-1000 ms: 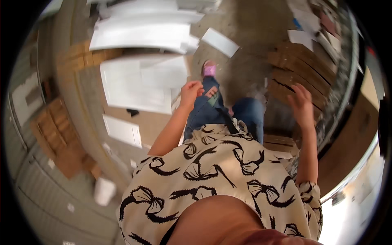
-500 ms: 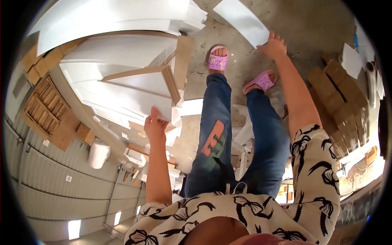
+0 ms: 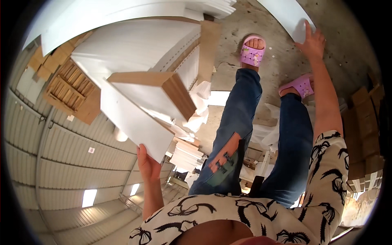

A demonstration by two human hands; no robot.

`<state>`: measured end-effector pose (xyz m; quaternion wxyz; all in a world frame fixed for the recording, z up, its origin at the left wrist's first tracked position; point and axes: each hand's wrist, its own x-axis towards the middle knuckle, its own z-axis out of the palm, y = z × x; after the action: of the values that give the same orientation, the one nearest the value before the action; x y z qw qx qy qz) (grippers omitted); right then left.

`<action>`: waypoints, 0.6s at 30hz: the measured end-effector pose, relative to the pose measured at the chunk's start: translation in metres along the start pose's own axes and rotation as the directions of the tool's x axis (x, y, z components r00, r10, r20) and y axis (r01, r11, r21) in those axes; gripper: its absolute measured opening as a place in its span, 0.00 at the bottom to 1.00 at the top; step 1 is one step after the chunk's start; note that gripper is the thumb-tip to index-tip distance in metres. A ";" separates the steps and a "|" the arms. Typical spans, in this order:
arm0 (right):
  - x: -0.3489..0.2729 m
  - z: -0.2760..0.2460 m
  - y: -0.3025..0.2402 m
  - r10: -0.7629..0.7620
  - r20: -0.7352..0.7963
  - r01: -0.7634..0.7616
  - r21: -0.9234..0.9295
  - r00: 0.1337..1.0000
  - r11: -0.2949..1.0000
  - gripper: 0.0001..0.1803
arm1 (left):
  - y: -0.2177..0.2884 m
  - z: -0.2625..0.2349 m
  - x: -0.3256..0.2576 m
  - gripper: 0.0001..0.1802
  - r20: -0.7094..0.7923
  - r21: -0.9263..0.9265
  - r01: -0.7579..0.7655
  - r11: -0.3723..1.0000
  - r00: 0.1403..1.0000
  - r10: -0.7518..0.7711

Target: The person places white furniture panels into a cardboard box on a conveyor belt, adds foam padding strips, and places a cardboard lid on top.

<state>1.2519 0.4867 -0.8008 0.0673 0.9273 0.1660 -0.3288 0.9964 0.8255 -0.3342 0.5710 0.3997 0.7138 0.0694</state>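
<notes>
A white panel (image 3: 136,122) has swung clear of the brown-edged boards (image 3: 179,96); my left hand (image 3: 150,167) pinches its near edge, better kept steady. Right hand (image 3: 313,44) touches second panel (image 3: 286,14); its grip I cannot tell.

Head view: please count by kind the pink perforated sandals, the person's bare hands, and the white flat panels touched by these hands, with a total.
Pink perforated sandals: 2
Bare hands (left hand, right hand): 2
White flat panels touched: 2
Total: 6
</notes>
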 end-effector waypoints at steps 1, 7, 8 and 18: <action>-0.008 -0.005 0.004 -0.001 -0.011 0.001 0.015 1.000 1.000 0.58 | 0.006 0.001 -0.005 0.23 0.001 0.002 -0.019 1.000 1.000 0.019; -0.097 -0.056 0.021 -0.011 -0.005 0.012 0.481 1.000 0.877 0.57 | 0.015 0.024 -0.039 0.20 0.228 -0.122 0.046 0.991 0.974 -0.018; -0.123 -0.078 0.017 0.027 0.049 -0.049 0.561 0.998 0.826 0.55 | 0.018 0.021 -0.046 0.21 0.244 -0.118 0.022 0.993 0.970 0.007; -0.366 -0.248 0.098 -0.674 0.148 -0.611 0.591 0.724 -0.526 0.34 | 0.036 0.102 -0.171 0.23 0.683 0.007 -0.042 0.999 0.730 0.026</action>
<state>1.1655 0.3562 -0.3758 -0.7424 0.2245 -0.2131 -0.5941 1.1077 0.7027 -0.2187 0.7871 0.4164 0.4480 -0.0795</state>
